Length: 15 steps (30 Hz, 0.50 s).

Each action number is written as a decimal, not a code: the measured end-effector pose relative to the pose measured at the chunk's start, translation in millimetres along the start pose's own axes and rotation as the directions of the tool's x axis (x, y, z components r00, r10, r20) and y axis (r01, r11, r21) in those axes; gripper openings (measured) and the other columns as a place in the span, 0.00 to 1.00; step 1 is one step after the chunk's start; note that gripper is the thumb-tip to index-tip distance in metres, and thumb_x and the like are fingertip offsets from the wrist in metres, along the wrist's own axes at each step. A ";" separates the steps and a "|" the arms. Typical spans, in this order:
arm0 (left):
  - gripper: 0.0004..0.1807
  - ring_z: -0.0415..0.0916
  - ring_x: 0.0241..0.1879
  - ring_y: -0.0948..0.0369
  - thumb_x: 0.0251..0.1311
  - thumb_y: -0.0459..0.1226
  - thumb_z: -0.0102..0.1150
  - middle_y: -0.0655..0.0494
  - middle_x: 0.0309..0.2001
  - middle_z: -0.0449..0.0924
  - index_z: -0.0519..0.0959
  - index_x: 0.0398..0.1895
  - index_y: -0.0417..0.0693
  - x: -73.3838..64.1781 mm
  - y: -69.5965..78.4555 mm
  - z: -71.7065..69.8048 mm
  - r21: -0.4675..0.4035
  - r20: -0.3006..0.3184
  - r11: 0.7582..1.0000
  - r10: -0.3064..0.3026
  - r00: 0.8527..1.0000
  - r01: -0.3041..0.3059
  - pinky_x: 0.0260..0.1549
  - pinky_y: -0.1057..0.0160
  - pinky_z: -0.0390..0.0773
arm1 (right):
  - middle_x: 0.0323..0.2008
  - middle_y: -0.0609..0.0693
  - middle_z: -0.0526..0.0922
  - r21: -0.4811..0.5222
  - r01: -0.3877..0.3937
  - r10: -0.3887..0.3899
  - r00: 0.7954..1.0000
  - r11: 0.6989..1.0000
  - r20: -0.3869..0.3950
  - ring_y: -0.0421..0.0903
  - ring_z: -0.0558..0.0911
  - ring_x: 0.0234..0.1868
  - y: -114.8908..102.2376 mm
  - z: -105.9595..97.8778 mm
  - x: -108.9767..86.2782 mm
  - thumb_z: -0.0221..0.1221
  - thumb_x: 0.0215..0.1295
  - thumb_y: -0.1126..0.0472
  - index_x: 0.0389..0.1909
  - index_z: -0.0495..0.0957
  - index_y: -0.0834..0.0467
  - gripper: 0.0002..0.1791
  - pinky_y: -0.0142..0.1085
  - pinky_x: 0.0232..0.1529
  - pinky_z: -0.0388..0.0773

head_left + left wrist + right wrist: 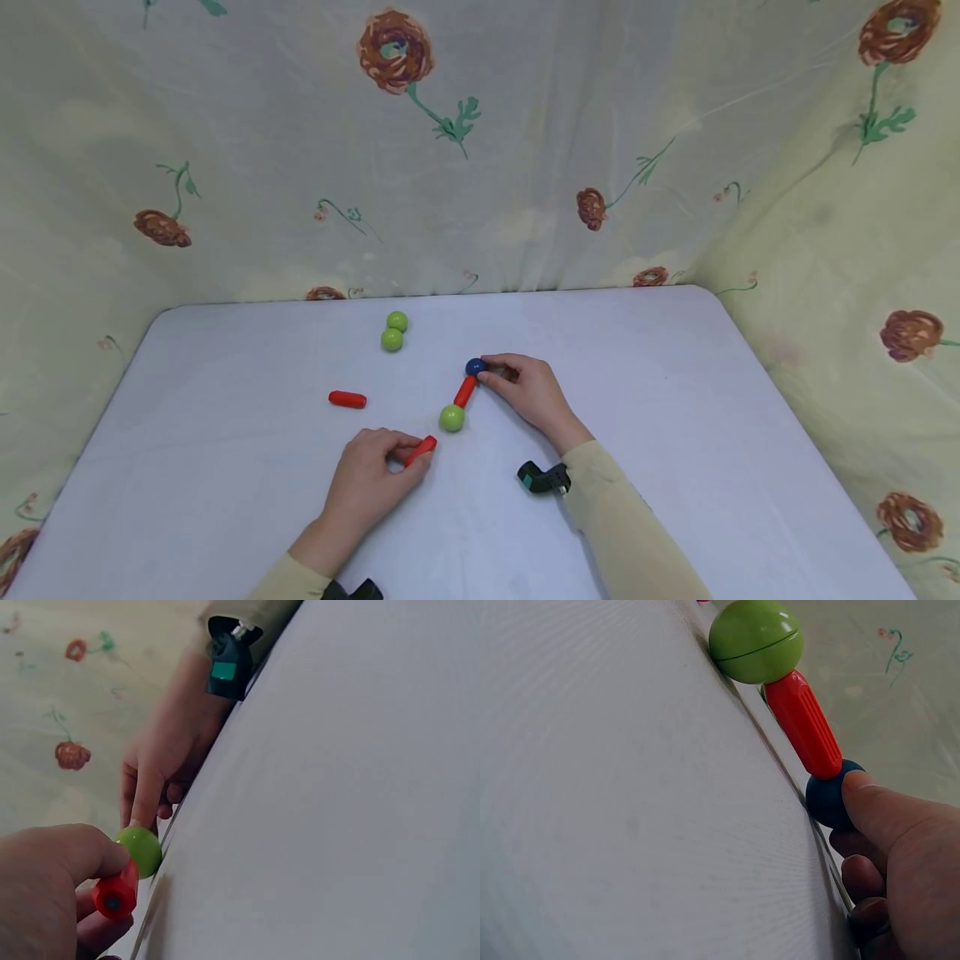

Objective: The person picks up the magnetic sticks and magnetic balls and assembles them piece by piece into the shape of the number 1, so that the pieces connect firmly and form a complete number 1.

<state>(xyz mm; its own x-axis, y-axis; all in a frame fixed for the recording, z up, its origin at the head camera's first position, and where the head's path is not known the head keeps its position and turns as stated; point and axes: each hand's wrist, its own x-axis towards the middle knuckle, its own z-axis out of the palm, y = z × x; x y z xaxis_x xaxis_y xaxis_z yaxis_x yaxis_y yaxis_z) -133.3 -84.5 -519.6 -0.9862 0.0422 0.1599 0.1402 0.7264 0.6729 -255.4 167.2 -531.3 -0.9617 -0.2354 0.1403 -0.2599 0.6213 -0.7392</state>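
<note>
A blue ball point(475, 367) is pinched between the thumb and fingers of my right hand point(531, 390). From that ball a red rod point(804, 724) runs to a green ball point(756, 641), and the three form one straight piece at the table's middle. My left hand point(367, 477) holds a second red rod point(422, 450) between thumb and fingers. This rod's near end, with a dark grey centre, faces the left wrist camera. In the head view a small gap separates its tip from the joined green ball.
Two green balls point(393, 332) sit together towards the back of the white table point(247, 367). A loose red rod point(347, 400) lies left of the joined piece. Flower-patterned cloth point(510, 150) hangs behind the table and along its sides.
</note>
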 end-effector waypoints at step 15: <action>0.11 0.69 0.32 0.65 0.54 0.48 0.72 0.71 0.25 0.75 0.87 0.35 0.54 8.6 8.4 13.1 0.023 -0.020 0.999 0.042 0.999 -0.041 0.33 0.62 0.71 | 0.35 0.38 0.83 0.007 0.011 -0.011 1.000 1.000 -0.005 0.40 0.78 0.33 -1.5 -1.7 -1.1 0.65 0.64 0.46 0.53 0.84 0.46 0.19 0.37 0.35 0.77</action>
<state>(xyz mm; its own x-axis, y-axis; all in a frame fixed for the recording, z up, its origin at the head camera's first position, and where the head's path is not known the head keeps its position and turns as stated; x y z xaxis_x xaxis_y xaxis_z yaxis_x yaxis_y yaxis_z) -141.8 -69.0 -522.1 -0.9775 0.0588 0.2025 0.1789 0.7393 0.6491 -254.1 167.8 -529.3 -0.9591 -0.2389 0.1515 -0.2700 0.6130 -0.7425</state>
